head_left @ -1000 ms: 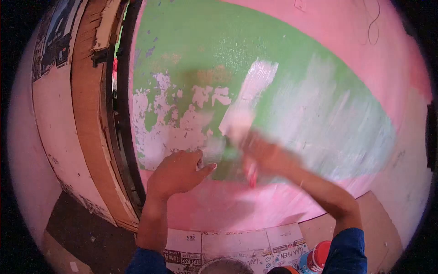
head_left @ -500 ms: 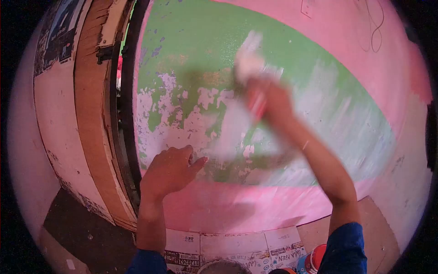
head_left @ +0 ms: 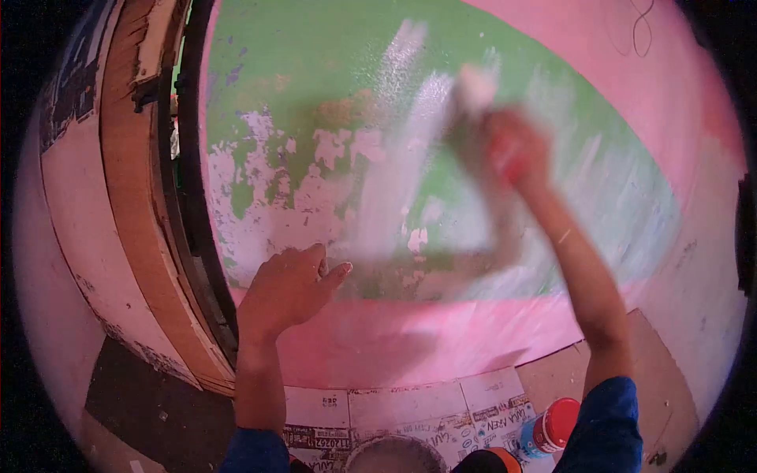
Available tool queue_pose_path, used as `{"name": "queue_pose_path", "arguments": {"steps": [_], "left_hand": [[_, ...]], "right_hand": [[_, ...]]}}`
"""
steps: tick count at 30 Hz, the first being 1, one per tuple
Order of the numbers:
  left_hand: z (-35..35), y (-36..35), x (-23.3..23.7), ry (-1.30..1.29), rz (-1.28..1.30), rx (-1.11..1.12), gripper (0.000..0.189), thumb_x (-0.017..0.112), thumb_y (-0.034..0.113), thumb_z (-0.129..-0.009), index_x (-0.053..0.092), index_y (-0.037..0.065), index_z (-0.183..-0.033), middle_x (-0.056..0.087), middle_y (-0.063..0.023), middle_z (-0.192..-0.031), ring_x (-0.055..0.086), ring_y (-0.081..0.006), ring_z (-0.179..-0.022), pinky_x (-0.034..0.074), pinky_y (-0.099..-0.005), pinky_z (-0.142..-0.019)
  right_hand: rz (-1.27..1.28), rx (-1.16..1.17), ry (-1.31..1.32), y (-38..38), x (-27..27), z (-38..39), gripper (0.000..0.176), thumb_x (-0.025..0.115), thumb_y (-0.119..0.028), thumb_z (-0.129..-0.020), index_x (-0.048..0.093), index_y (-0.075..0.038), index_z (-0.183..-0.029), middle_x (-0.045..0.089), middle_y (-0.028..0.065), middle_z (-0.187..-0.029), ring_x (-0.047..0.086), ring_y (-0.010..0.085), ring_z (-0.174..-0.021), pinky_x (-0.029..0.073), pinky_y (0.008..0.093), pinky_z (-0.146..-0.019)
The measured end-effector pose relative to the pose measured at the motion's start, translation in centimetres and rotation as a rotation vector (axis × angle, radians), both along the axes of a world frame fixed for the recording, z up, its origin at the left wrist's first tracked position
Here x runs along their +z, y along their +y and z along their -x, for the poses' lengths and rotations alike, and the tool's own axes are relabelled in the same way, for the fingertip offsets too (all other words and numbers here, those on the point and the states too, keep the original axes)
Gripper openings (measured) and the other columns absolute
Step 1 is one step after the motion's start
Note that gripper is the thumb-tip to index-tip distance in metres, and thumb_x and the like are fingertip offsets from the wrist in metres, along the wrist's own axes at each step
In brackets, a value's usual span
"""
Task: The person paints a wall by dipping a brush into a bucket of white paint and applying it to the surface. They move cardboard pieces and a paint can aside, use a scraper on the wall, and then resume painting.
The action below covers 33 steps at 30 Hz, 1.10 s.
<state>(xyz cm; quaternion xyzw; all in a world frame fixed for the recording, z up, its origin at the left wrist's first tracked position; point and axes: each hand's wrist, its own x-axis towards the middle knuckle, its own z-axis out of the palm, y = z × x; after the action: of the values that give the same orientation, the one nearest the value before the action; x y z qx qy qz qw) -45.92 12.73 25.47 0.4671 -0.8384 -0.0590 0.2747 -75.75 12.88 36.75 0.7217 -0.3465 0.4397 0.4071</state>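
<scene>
My right hand point(head_left: 527, 142) is closed around the red handle of a paintbrush point(head_left: 476, 87), smeared by motion. The brush's pale head points up and overlaps the green part of the wall point(head_left: 307, 47). Wet whitish streaks point(head_left: 406, 158) run slantwise down the green beside it. Lower left, my left hand point(head_left: 285, 290) is held up before the wall, thumb stretched out and apart from the bent index finger, with nothing seen in it; its other fingers are mostly hidden. Patches of flaked paint point(head_left: 272, 201) show above that hand.
A dark door frame point(head_left: 193, 158) and a brown wooden board point(head_left: 130, 189) stand on the left. Printed cardboard point(head_left: 418, 402) covers the floor below the pink band. A red-lidded container point(head_left: 561, 422) sits near my right elbow, and a round greyish vessel point(head_left: 394, 456) at the bottom edge.
The paintbrush and my right hand have moved right and slightly up. Another whitish streak shows on the green. My left hand keeps its pose, and the view has shifted slightly.
</scene>
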Motion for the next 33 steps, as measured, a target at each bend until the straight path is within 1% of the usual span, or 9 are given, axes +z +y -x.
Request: {"name": "queue_pose_path", "arguments": {"steps": [2,4,11,13,17,19,23,28,33], "left_hand": [[0.6,0.4,0.1,0.003,-0.009,-0.015,0.039,0.050,0.037,-0.079,0.053,-0.002,-0.075,0.055,-0.0222,-0.067,0.053,-0.0393,-0.069,0.041,-0.0468,-0.064],[1.2,0.6,0.1,-0.004,-0.002,-0.031,0.039,0.050,0.036,-0.079,0.053,-0.002,-0.074,0.054,-0.0224,-0.066,0.053,-0.0396,-0.068,0.041,-0.0468,-0.064],[2.7,-0.5,-0.9,-0.067,-0.005,-0.129,0.038,0.050,0.036,-0.079,0.053,-0.002,-0.074,0.054,-0.0220,-0.066,0.053,-0.0391,-0.069,0.041,-0.0467,-0.064],[2.9,-0.7,-1.2,-0.074,-0.044,-0.158,0.038,0.050,0.036,-0.079,0.054,-0.002,-0.077,0.054,-0.0216,-0.066,0.053,-0.0388,-0.069,0.041,-0.0467,-0.064],[3.0,-1.1,-1.5,-0.034,0.029,-0.092,0.037,0.050,0.036,-0.078,0.054,-0.001,-0.084,0.054,-0.0211,-0.066,0.053,-0.0372,-0.071,0.041,-0.0456,-0.064],[3.3,-0.8,-1.6,-0.037,0.068,-0.080,0.037,0.051,0.036,-0.078,0.054,-0.001,-0.086,0.054,-0.0209,-0.066,0.053,-0.0365,-0.072,0.041,-0.0452,-0.065],[4.5,0.1,-0.9,-0.062,-0.054,-0.126,0.038,0.052,0.036,-0.077,0.054,-0.002,-0.080,0.054,-0.0212,-0.066,0.054,-0.0362,-0.069,0.041,-0.0447,-0.064],[5.8,-0.6,-1.9,-0.115,-0.097,-0.189,0.038,0.052,0.036,-0.077,0.054,-0.002,-0.073,0.055,-0.0214,-0.066,0.054,-0.0367,-0.065,0.041,-0.0441,-0.062],[5.8,-0.5,-1.8,-0.083,-0.087,-0.201,0.039,0.053,0.036,-0.077,0.053,-0.003,-0.070,0.054,-0.0219,-0.066,0.054,-0.0375,-0.065,0.041,-0.0438,-0.061]], "right_hand": [[-0.061,-0.161,0.638,1.6,-10.3,-2.6,0.037,0.052,-0.022,-0.073,0.053,-0.011,-0.109,0.056,0.0111,-0.102,0.055,0.0287,-0.081,0.045,0.0382,-0.074],[-1.035,0.334,0.485,-0.2,-22.9,-2.6,0.018,0.055,-0.024,-0.069,0.058,-0.009,-0.079,0.058,0.0103,-0.075,0.055,0.0272,-0.068,0.044,0.0382,-0.063],[-0.158,0.453,0.202,2.1,0.7,-1.4,0.007,0.058,-0.001,-0.069,0.052,-0.003,-0.071,0.057,0.0083,-0.076,0.055,0.0211,-0.065,0.045,0.0283,-0.059],[0.199,0.010,0.179,3.8,4.1,-0.6,0.020,0.056,-0.005,-0.066,0.057,-0.008,-0.085,0.059,0.0089,-0.089,0.057,0.0254,-0.082,0.045,0.0343,-0.072],[-0.067,-0.414,0.603,1.5,-12.2,0.9,0.030,0.047,-0.017,-0.077,0.051,-0.012,-0.107,0.050,0.0094,-0.112,0.044,0.0274,-0.108,0.028,0.0414,-0.096],[-0.426,0.047,0.552,1.2,-23.9,1.2,0.028,0.053,-0.016,-0.073,0.056,-0.009,-0.100,0.050,0.0104,-0.112,0.047,0.0295,-0.105,0.038,0.0409,-0.088],[-1.153,0.276,0.328,2.0,-22.3,2.5,0.018,0.053,-0.009,-0.068,0.057,-0.009,-0.086,0.057,0.0106,-0.093,0.057,0.0250,-0.082,0.045,0.0353,-0.069],[0.034,-0.105,0.128,6.4,0.2,3.4,0.019,0.056,-0.006,-0.066,0.057,-0.004,-0.085,0.059,0.0111,-0.091,0.058,0.0250,-0.082,0.047,0.0316,-0.073],[-0.255,-0.331,0.220,2.4,-19.1,4.1,0.031,0.047,-0.022,-0.077,0.052,-0.006,-0.104,0.051,0.0137,-0.111,0.047,0.0312,-0.104,0.039,0.0472,-0.086]]}}
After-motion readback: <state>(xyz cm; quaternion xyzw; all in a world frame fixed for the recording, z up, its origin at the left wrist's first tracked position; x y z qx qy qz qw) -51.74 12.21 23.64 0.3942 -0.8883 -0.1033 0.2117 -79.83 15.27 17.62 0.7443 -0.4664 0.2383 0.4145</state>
